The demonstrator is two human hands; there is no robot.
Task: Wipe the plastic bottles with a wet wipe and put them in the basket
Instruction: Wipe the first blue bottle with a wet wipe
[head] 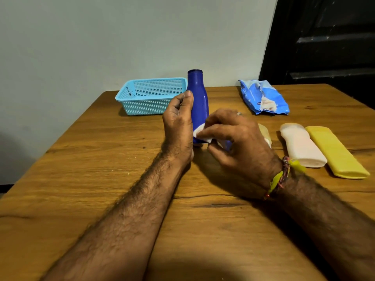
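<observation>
- Both hands work at mid-table: the right hand [239, 142], a yellow thread band [282, 177] at its wrist, pinches a white wet wipe [203, 133] between thumb and fingers and presses it to the lower part of the blue bottle [199, 102].
- His left hand [178, 122] wraps the bottle's left side, thumb up along it, holding it upright.
- That bottle is deep blue, smooth plastic, narrowing to a flat-topped neck (no label that I can see from here).
- Just right of the hands lie three more bottles on their sides: a tan bottle [263, 131] mostly hidden, a pale pink bottle [300, 145], a yellow bottle [334, 152] touching it.
- Farther back on the wooden table [101, 159], the light-blue mesh basket [150, 96] sits left of the bottle; a blue wipes pack [263, 97], torn open, lies to the right.
</observation>
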